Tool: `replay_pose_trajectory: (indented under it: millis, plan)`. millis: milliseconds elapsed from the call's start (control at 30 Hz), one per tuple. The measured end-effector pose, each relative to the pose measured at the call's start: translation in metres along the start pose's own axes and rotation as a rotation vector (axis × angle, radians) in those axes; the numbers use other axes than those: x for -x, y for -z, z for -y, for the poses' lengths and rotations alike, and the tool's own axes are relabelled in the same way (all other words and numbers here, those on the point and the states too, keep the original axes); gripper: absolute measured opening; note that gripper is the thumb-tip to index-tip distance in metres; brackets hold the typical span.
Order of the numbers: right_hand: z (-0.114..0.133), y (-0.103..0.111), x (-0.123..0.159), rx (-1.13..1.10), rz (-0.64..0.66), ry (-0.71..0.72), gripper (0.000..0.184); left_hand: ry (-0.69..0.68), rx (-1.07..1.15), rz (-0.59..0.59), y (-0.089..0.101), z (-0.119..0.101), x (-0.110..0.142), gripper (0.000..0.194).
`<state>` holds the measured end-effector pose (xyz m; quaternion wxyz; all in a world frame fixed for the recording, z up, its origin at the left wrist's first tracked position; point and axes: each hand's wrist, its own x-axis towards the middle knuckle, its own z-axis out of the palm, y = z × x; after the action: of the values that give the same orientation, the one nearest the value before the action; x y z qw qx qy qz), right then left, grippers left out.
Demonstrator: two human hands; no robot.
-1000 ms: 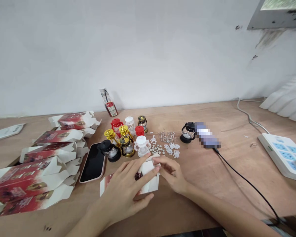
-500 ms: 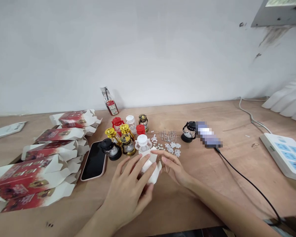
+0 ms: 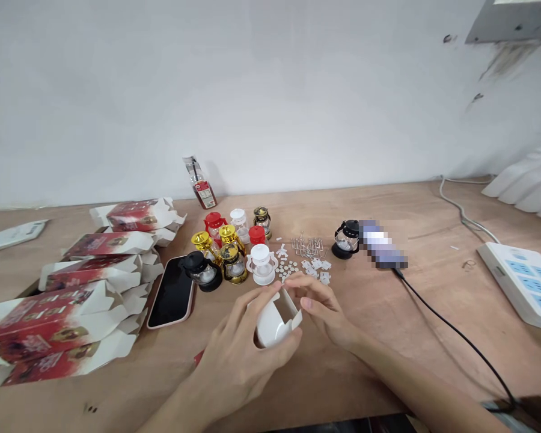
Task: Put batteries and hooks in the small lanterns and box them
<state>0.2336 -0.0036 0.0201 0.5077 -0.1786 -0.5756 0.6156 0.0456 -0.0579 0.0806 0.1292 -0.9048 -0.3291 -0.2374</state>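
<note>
A small white carton (image 3: 270, 325) is tilted in front of me, its open end and flaps facing up and to the right. My left hand (image 3: 238, 355) is wrapped around its body, hiding much of the near side. The fingers of my right hand (image 3: 327, 310) close on the flaps at the carton's upper right edge. Just beyond stands a white mini lantern (image 3: 262, 264), with a black lantern (image 3: 202, 273), a bronze-black lantern (image 3: 234, 264) and several gold, red and white ones grouped around it. Button cells (image 3: 287, 270), white plastic pieces (image 3: 316, 266) and wire handles (image 3: 309, 246) lie to their right.
Red printed cartons (image 3: 63, 313) with spread flaps pile up at the left, beside a phone (image 3: 171, 291). A bottle (image 3: 201, 186) stands by the wall. At the right are a black lantern (image 3: 346, 240), a blurred device (image 3: 382, 245) with a black cable (image 3: 451, 331), and a power strip (image 3: 520, 282).
The carton has turned so that its open end now shows its inside. My left hand has rolled around it, and a bit of red shows under that hand. The lanterns stay put.
</note>
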Motion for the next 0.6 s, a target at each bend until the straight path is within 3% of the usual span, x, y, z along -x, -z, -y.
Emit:
replay_pose_trajectory:
  millis: [200,400,600]
  plan:
    - [0.0073,-0.0029,0.0009,0.030,0.111,-0.015,0.031,0.021,0.025,-0.036,-0.0037,-0.0021,-0.0013,0.037]
    - [0.0052,-0.0008,-0.0028,-0.155,-0.043,-0.107,0.020,0.016,0.005,-0.057,-0.0028,-0.0009,-0.0015,0.037]
    - [0.0067,-0.0013,-0.0053,-0.294,-0.037,-0.219,0.025,0.030,0.104,-0.058,-0.0025,-0.0006,0.0032,0.034]
